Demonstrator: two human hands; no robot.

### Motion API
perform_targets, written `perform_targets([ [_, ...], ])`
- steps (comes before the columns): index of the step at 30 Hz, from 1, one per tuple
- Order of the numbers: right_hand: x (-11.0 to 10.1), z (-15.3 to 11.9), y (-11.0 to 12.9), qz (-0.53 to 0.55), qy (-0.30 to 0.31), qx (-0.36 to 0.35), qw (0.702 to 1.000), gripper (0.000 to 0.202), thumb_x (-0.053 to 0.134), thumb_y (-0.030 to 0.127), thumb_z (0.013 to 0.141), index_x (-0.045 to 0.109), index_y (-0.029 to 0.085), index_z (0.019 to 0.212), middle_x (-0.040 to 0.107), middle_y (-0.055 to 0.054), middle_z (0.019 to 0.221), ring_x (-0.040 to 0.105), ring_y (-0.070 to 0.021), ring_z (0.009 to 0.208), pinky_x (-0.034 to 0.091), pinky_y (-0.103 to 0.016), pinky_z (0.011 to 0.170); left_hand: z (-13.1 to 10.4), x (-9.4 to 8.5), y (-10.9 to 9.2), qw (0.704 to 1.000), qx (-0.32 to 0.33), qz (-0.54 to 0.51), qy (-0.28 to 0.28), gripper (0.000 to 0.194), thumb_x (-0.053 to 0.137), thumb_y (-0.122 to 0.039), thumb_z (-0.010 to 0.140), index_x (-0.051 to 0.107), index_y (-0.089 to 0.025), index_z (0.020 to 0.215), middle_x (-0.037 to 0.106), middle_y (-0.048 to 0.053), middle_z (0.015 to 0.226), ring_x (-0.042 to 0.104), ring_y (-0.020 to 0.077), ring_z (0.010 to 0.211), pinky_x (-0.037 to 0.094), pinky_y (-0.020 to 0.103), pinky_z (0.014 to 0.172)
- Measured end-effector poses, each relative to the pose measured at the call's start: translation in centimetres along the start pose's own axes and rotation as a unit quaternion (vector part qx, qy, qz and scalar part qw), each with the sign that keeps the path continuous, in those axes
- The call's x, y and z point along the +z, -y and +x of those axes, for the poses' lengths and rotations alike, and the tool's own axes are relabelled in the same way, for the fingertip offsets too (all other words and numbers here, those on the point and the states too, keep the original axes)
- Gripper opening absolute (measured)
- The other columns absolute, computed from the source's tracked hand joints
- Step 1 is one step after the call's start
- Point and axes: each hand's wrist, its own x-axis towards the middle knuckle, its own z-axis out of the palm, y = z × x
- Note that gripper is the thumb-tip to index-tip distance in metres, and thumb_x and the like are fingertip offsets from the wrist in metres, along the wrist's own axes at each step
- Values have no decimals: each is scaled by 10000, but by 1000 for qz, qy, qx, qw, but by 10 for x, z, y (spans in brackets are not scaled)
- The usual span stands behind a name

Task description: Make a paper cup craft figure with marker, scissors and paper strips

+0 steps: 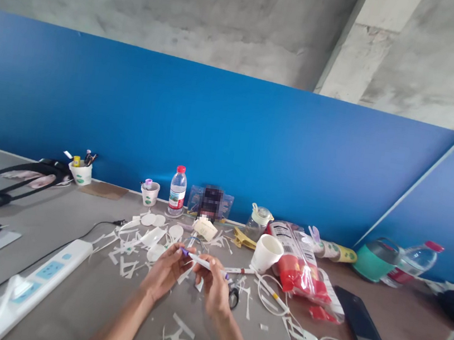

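Observation:
A white marker pen (199, 261) with purple ends is held level between my two hands above the desk. My left hand (166, 272) closes its fingertips on the purple end at the left. Around the white barrel, my right hand (212, 289) is shut, and the other purple tip sticks out past it. Below and behind the hands lie white paper scraps (127, 267) and cut-out discs (176, 234). A black scissors handle (233, 298) shows just right of my right hand; the rest of it is hidden.
A white paper cup (267, 253) stands to the right, beside red-and-clear plastic packages (296, 264). A water bottle (177, 192) and a small cup (150, 194) stand at the back. A power strip (50, 272) lies left, a phone (363, 327) right. A blue partition (232, 131) closes the back.

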Motion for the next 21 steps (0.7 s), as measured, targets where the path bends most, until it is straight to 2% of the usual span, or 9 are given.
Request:
perform_targets([
  [15, -6, 3, -12, -48, 13, -11, 999, 361, 547, 516, 839, 686, 183, 817, 642, -26, 686, 482, -124, 485, 375, -245, 488, -2, 9, 2, 998, 13, 57, -5, 285, 772, -287, 705, 553, -191, 861, 712, 35, 852, 675, 174, 775, 502, 308, 760],
  [21, -7, 4, -16, -49, 1, -10, 999, 330, 557, 509, 830, 683, 204, 816, 637, -13, 686, 467, -124, 473, 367, -251, 483, -5, 16, 3, 994, 27, 107, -15, 326, 764, -361, 696, 539, -196, 866, 701, 25, 802, 676, 188, 746, 513, 310, 717],
])
